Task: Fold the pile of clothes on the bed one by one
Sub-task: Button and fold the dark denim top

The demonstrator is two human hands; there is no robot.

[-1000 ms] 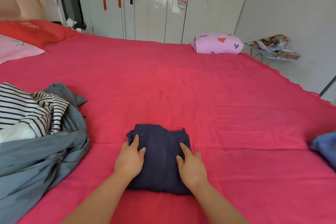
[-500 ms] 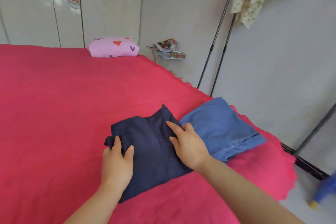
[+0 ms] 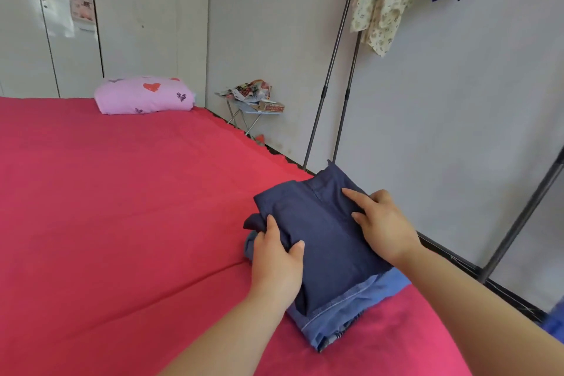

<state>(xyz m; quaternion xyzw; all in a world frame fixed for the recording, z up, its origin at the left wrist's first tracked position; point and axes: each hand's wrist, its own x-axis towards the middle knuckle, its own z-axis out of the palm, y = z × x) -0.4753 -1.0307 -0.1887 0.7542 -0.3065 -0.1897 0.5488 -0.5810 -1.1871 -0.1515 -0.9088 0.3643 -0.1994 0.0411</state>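
Head view: folded navy garment (image 3: 323, 238) stacked on folded blue denim piece (image 3: 351, 311) near the right edge of the bed (image 3: 122, 223), likely to build one tidy finished stack. Right hand (image 3: 381, 226) flat on top, fingers straight and spread, pressing it down. Left hand (image 3: 276, 265) at the left edge, thumb and forefinger on top; other fingers hidden, so grip unclear. Probably squaring the piece before release.
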